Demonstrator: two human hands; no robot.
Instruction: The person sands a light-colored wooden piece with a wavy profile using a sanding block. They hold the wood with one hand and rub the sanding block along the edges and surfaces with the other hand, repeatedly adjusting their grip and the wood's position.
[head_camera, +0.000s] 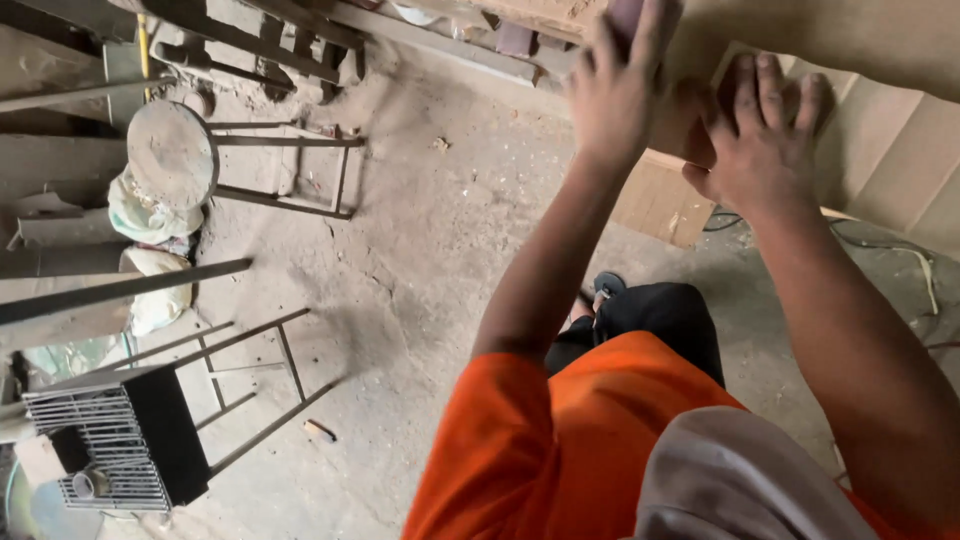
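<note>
Here, a person in an orange short-sleeved shirt (560, 440) is standing on a dusty grey concrete floor (420, 280), seen from above, with both arms reaching up and forward. The left hand (615, 85) is pressing against a pale tan wooden board (880, 40) that is running across the upper right of the view; its fingers are lying spread and nearly straight, so its grip is wide and flat, not wrapped round anything. The right hand (762, 130) is resting just beside it, palm down, fingers splayed over the same board's lower edge, its grip likewise wide; I cannot tell whether the thumb is hooking underneath. Below the board, a light brown wooden box (662, 200) is sitting on the floor, leaning against pale panels.

To the left, well apart from the hands, a round dusty disc on a thin rusty metal frame (172, 152) is standing near crumpled whitish sacks (150, 215). Lower left, a white wire grille with a black side panel (120, 440) is resting on another thin metal stand.
</note>
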